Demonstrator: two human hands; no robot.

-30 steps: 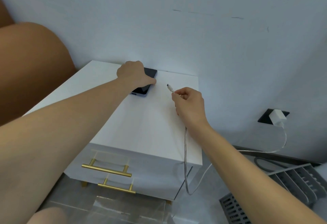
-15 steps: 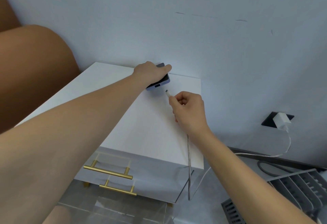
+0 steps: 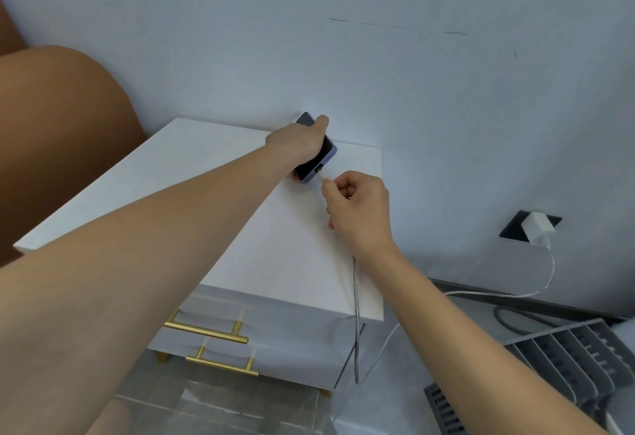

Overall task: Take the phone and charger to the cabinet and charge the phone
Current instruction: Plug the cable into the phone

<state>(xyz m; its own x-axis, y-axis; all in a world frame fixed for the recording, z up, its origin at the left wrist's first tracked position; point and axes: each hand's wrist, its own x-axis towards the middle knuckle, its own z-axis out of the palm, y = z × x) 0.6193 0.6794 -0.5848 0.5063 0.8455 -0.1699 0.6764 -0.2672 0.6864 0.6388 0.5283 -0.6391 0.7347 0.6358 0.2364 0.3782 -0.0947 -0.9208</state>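
- White cabinet (image 3: 261,228) against a pale wall; both gold-handled drawers shut, contents unseen.
- Left hand (image 3: 298,143): fingers clamped around the phone (image 3: 318,160), now tilted up off the cabinet top at its rear edge; a second ago it lay flat.
- Right hand (image 3: 357,209): fingertips pinched on the cable plug (image 3: 322,175), now at the phone's port, earlier apart; seating unclear.
- Charger (image 3: 537,228): in the wall socket, far right.
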